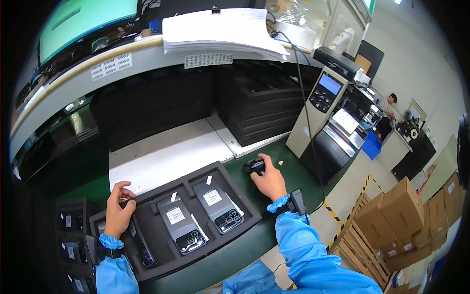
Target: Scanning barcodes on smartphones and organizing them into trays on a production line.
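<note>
A black foam tray (232,185) lies on the green work surface. Two dark phones, one in the middle slot (182,223) and one in the right slot (218,203), lie backs up with white labels and camera clusters showing. In the left part, another phone (142,245) is tipped onto its edge. My left hand (119,209) is closed in a pinch on that phone's upper end. Beyond the tray's right corner, my right hand (269,180) is closed round a black computer mouse (253,167), partly hidden by the fingers.
A second black tray with phones (68,245) sits at the far left. Dark stacked trays (259,108) stand under the shelf, which bears papers (220,29) and a monitor (88,24). To the right stands a label printer (323,112), its cable hanging in front. Cardboard boxes (391,215) fill a pallet.
</note>
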`<control>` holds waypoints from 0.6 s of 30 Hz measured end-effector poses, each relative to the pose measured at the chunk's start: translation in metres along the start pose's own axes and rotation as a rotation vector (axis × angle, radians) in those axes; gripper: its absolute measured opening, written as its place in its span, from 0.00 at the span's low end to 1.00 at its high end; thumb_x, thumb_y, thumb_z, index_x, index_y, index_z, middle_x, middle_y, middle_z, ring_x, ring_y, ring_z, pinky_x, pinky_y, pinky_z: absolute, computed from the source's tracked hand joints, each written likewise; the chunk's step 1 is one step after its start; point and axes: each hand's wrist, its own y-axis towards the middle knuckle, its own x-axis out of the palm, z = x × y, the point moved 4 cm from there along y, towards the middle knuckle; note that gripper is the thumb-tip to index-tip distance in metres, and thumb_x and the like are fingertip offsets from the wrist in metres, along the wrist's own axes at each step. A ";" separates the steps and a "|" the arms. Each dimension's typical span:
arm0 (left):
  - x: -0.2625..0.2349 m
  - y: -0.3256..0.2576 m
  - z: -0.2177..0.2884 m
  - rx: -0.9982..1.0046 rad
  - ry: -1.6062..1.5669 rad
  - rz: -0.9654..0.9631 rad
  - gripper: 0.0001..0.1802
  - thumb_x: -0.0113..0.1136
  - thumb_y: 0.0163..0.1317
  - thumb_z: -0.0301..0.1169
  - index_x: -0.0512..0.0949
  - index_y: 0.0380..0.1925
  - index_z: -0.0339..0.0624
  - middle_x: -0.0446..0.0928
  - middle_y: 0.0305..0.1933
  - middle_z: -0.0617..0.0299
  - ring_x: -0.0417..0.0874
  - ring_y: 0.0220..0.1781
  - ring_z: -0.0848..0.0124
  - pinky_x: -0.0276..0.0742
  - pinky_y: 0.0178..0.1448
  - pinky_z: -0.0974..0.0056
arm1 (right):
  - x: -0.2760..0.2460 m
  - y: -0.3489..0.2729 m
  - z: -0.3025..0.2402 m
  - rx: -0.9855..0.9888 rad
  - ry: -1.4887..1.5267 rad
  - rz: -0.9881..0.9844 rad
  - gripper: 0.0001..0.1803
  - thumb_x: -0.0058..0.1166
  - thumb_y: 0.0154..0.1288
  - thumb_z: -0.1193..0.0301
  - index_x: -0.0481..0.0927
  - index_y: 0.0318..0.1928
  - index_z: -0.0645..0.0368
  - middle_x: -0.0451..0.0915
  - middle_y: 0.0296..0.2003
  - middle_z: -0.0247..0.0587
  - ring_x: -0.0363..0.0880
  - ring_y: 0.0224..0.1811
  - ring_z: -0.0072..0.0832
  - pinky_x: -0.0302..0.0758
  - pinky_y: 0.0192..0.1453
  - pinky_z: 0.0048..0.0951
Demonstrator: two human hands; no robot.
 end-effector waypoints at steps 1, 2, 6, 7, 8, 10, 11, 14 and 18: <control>0.000 -0.001 0.002 -0.022 -0.012 0.004 0.25 0.57 0.54 0.22 0.74 0.56 0.40 0.78 0.38 0.62 0.76 0.43 0.73 0.71 0.53 0.66 | 0.001 0.001 0.002 -0.057 0.014 0.035 0.36 0.61 0.57 0.62 0.68 0.68 0.43 0.85 0.45 0.55 0.84 0.48 0.56 0.79 0.56 0.50; 0.000 -0.002 0.000 -0.041 -0.025 0.007 0.25 0.56 0.54 0.22 0.74 0.55 0.40 0.78 0.37 0.62 0.77 0.42 0.73 0.72 0.51 0.66 | 0.003 -0.001 0.003 -0.033 0.049 0.017 0.38 0.65 0.56 0.58 0.68 0.68 0.43 0.81 0.50 0.56 0.80 0.55 0.56 0.77 0.59 0.50; -0.005 -0.010 -0.009 -0.012 0.007 0.048 0.17 0.56 0.54 0.21 0.78 0.45 0.37 0.79 0.35 0.62 0.78 0.38 0.74 0.73 0.45 0.68 | -0.012 -0.007 -0.011 -0.311 0.127 0.400 0.41 0.70 0.55 0.58 0.69 0.66 0.60 0.73 0.57 0.54 0.74 0.59 0.50 0.72 0.64 0.48; -0.004 -0.009 -0.009 -0.014 0.030 0.050 0.15 0.57 0.53 0.21 0.79 0.43 0.36 0.79 0.35 0.62 0.78 0.39 0.74 0.73 0.45 0.68 | -0.025 -0.006 -0.003 -0.222 0.273 0.462 0.40 0.70 0.56 0.59 0.69 0.66 0.61 0.73 0.55 0.52 0.74 0.57 0.45 0.73 0.61 0.45; -0.003 -0.008 -0.008 -0.018 0.052 0.053 0.12 0.57 0.53 0.21 0.79 0.40 0.35 0.80 0.34 0.61 0.79 0.39 0.74 0.73 0.45 0.68 | -0.039 -0.004 0.004 -0.134 0.421 0.519 0.39 0.70 0.57 0.60 0.68 0.66 0.61 0.74 0.54 0.50 0.75 0.54 0.40 0.74 0.58 0.43; -0.002 -0.010 -0.005 -0.029 0.040 0.047 0.11 0.58 0.53 0.22 0.80 0.38 0.35 0.80 0.34 0.60 0.80 0.39 0.73 0.73 0.44 0.68 | -0.071 0.020 0.028 -0.062 0.690 0.775 0.33 0.64 0.67 0.64 0.67 0.67 0.61 0.77 0.46 0.43 0.76 0.40 0.29 0.75 0.44 0.30; -0.003 -0.010 -0.006 -0.017 0.070 0.050 0.11 0.58 0.53 0.22 0.80 0.38 0.35 0.80 0.34 0.60 0.81 0.39 0.72 0.73 0.44 0.68 | -0.089 0.038 0.047 -0.007 0.814 0.819 0.32 0.62 0.70 0.62 0.66 0.68 0.61 0.77 0.43 0.41 0.75 0.34 0.25 0.74 0.39 0.27; -0.008 -0.010 -0.013 -0.001 0.101 0.067 0.10 0.57 0.52 0.22 0.79 0.36 0.35 0.80 0.34 0.60 0.81 0.37 0.72 0.73 0.41 0.67 | -0.126 0.078 0.049 0.273 1.280 0.633 0.27 0.58 0.73 0.55 0.73 0.63 0.59 0.79 0.36 0.36 0.73 0.27 0.19 0.67 0.27 0.22; -0.001 -0.005 -0.008 0.003 0.072 0.042 0.09 0.56 0.53 0.22 0.78 0.36 0.34 0.79 0.34 0.60 0.79 0.37 0.74 0.72 0.40 0.69 | -0.172 0.120 0.054 0.131 1.127 0.735 0.17 0.56 0.73 0.57 0.86 0.42 0.59 0.78 0.24 0.29 0.71 0.20 0.18 0.63 0.20 0.23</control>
